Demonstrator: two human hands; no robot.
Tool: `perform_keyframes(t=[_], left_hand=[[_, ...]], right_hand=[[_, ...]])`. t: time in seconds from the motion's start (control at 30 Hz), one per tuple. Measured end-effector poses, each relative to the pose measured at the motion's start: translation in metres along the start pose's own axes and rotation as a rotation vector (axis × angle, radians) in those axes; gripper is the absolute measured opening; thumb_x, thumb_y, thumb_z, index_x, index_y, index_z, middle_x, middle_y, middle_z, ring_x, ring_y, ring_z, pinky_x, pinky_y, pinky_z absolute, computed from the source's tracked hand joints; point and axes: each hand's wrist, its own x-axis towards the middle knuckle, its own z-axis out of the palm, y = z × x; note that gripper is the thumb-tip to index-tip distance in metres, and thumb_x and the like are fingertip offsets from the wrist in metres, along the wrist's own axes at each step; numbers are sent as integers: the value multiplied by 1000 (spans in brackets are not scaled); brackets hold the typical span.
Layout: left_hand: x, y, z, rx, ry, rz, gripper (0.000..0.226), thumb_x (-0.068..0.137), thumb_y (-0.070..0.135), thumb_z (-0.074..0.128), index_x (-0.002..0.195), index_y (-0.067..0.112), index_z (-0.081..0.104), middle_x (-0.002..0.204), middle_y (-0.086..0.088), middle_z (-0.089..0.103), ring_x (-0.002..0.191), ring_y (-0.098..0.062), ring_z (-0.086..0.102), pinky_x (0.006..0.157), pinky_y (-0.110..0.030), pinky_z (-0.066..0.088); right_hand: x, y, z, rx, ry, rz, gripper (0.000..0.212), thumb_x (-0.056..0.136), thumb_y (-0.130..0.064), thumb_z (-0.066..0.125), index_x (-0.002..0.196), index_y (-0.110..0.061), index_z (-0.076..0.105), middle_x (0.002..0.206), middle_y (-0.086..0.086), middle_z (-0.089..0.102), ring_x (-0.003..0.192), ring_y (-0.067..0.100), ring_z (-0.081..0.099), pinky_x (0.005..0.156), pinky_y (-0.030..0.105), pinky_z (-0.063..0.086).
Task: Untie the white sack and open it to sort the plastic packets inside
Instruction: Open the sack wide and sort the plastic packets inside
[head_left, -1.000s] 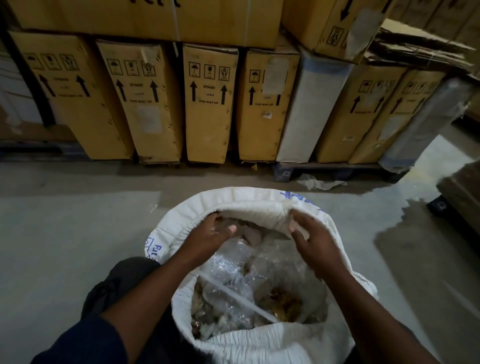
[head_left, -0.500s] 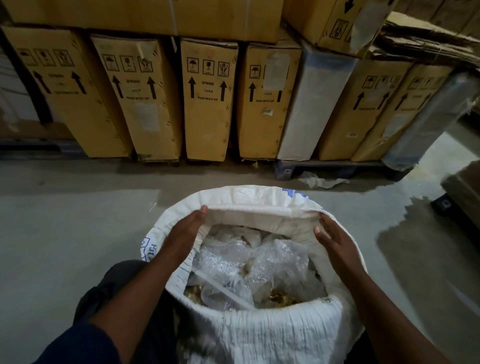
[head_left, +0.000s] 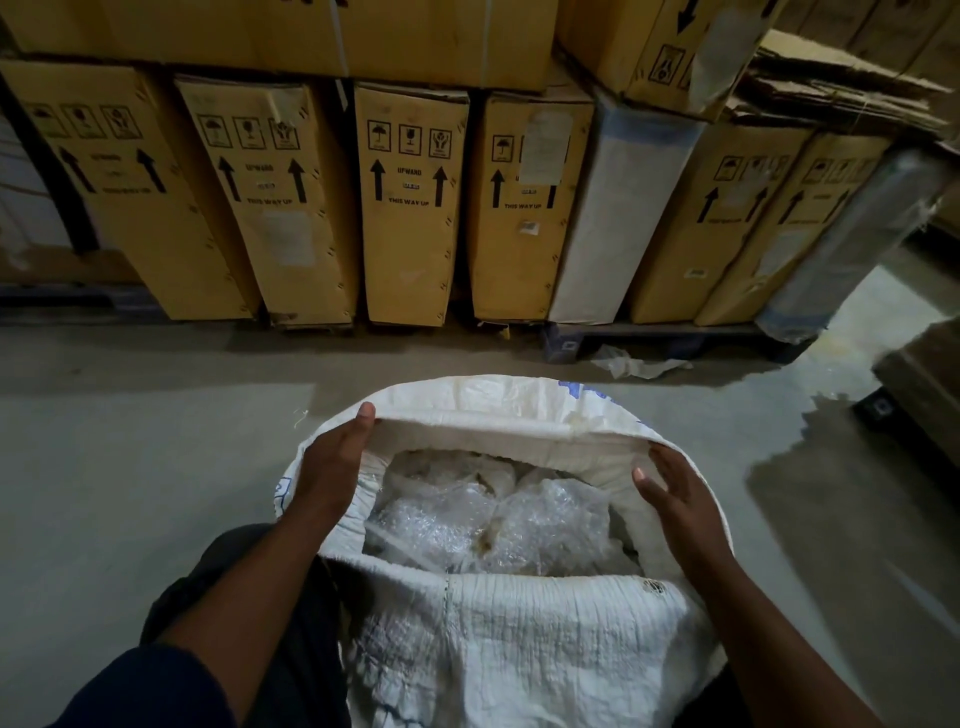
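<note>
- Nearest the camera, the front wall of the white sack (head_left: 519, 649) rises between the person's two forearms; its woven cloth is creased, and a dark sleeve (head_left: 130, 691) covers the left arm low at the left.
- The left hand (head_left: 332, 467) lies over the left side of the sack's rolled rim, palm down and fingers close together, with the fingertips reaching the far rim. It presses on the cloth with the fingers flat and not curled around it.
- The right hand (head_left: 675, 499) rests against the inner right wall of the sack, fingers spread and thumb apart, with the hand wide open and nothing grasped.
- Between the two hands the sack's mouth stands open, and clear plastic packets (head_left: 493, 519) fill it, crinkled and shiny, just below the rim.
- Beyond the fingertips, the far rim is folded outward, with blue print (head_left: 582, 389) on its outer face.
- Past the sack is a bare concrete floor (head_left: 156, 441), and a crumpled scrap of plastic (head_left: 639, 364) lies on it ahead of the right hand.
- Farthest off, a row of upright cardboard boxes (head_left: 410, 208) marked with arrows stands on a pallet (head_left: 665, 338), with more boxes stacked on top.
</note>
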Motion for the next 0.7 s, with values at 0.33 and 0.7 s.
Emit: perform_keyframes(t=[0.33,0.7], left_hand=[[-10,14,6,247,107,150,36,100,56,53,92,32,79,102,3,74,106,-18,64,90,-29,40],[-48,-8,30,923,-326,407,101,79,72,62,159,18,33,165,-5,36,151,-25,35,121,-35,31]], right_hand=[[-5,7,-2,-6,19,23,67,83,-52,70,144,-32,53,147,-13,56,137,8,51,118,47,39],[-39,-30,30,-548,-275,-192,120,75,-87,58,165,-31,4,173,-6,8,158,10,6,124,29,12]])
